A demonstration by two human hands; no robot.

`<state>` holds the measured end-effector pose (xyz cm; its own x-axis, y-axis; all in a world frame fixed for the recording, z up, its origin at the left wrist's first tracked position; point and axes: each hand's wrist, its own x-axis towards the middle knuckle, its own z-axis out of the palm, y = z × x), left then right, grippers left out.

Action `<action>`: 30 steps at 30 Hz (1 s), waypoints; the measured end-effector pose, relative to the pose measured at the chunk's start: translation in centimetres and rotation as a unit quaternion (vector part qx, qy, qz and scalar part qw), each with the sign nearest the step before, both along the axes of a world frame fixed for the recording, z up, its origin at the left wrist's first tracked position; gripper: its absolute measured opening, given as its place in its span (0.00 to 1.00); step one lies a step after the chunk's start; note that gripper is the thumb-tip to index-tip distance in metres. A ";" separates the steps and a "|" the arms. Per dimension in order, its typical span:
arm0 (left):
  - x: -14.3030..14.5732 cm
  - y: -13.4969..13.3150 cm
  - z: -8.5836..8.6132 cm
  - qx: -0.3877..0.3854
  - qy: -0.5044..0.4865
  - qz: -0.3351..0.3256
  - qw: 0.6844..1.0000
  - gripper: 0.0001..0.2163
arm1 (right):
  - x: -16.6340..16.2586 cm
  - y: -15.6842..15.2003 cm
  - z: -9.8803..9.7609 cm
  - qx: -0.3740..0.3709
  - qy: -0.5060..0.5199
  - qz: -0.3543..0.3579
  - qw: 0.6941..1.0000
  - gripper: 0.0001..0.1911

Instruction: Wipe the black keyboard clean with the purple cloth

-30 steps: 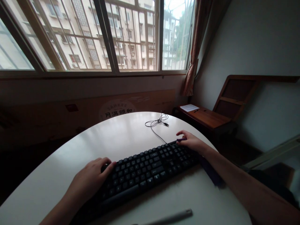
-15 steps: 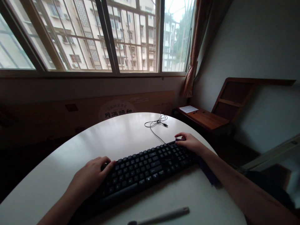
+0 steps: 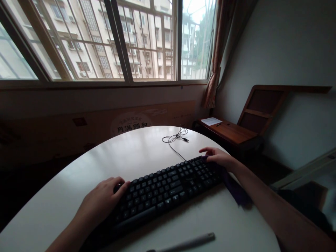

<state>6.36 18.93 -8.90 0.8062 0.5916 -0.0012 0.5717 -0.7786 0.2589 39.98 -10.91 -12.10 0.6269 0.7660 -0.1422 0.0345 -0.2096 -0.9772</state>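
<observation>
Right hand a touch further right along keyboard's far edge than half a second ago — fingers pinching cloth, more top edge bared — left hand's fingers curled on its left end, on table.

Hd cam tally: we log 1 L hand, 1 R hand (2 tot.), 1 kbd, 1 cable w/ 1 plug, 1 purple cloth, 1 grey stick, 1 wht tbl. Bkgd: we get 1 curtain, 1 wooden bench, 4 lg. printed chars. Paper: sheet ct. unclear to us.
</observation>
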 end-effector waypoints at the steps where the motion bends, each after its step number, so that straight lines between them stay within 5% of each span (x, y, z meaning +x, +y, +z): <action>1: 0.0 0.0 0.0 0.000 0.001 0.000 1.000 0.24 | 0.0 0.2 0.0 -0.008 0.003 -0.004 1.000 0.25; 17: 0.2 -0.2 -0.2 0.016 0.000 0.008 1.000 0.24 | 0.3 0.2 -0.1 -0.026 0.019 0.032 0.999 0.30; 22: 0.1 -0.3 -0.2 0.021 -0.004 0.010 1.000 0.24 | -0.4 1.1 -0.7 -0.036 -0.123 -0.041 0.991 0.22; 25: 0.1 -0.5 -0.1 0.021 0.007 0.016 1.000 0.24 | -1.2 1.3 -0.6 -0.016 -0.244 -0.093 0.965 0.12; 30: 0.1 -0.9 0.2 0.027 0.007 0.020 0.999 0.23 | -2.2 1.5 0.4 0.002 -0.365 -0.171 0.915 0.13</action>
<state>6.50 18.00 -8.73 0.7815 0.6236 0.0205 0.6065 -0.7670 0.2096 37.77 -9.41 -11.66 0.7566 0.5067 0.4133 0.6119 -0.3260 -0.7206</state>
